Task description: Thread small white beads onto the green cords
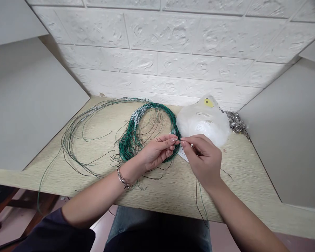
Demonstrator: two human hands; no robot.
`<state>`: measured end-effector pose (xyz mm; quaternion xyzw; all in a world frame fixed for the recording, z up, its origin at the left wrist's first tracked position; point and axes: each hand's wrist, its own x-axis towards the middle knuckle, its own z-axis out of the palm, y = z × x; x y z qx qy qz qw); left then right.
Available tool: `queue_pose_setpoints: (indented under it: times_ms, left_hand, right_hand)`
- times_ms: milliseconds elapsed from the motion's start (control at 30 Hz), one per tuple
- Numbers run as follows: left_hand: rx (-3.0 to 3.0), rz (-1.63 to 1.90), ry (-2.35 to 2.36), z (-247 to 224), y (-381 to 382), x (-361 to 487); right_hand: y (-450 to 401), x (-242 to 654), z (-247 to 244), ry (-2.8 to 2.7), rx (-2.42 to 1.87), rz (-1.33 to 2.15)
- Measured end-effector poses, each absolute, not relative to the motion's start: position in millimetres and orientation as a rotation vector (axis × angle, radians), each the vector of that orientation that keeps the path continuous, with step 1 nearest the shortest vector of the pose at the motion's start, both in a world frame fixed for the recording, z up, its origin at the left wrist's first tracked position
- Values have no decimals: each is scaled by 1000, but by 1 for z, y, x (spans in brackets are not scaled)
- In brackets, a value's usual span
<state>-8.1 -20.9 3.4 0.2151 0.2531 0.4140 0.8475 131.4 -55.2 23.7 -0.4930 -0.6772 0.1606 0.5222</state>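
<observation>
Wire [179, 140] pinched in left hand [157, 151] and right hand [206, 160], both nearly closed; strands [206, 222] overhanging table edge [168, 210], room rightward.

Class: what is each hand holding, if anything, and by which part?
The left hand pinches a small pale piece, the right hand a thin strand beside it; which part of each cannot be told.

The wire coil [126, 145] looks smooth and plastic-coated, the bag [203, 122] glossy plastic, the bracelet [123, 178] shiny metal, the worktop [244, 185] matt wood-grain, the brick-patterned wall [160, 35] rough.
</observation>
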Motion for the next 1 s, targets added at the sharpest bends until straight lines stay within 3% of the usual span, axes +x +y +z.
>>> queue_pose_setpoints:
  times_ms: [267,633,1000]
  left_hand:
    - [484,884,560,4,-20,-8]
    - [551,887,612,1,-19,-6]
    - [520,879,595,1,-20,-5]
  right_hand:
    - [-54,130,27,-1638,-1293,420]
    - [-53,132,19,-1787,-1328,100]
    - [-52,131,18,-1817,-1310,4]
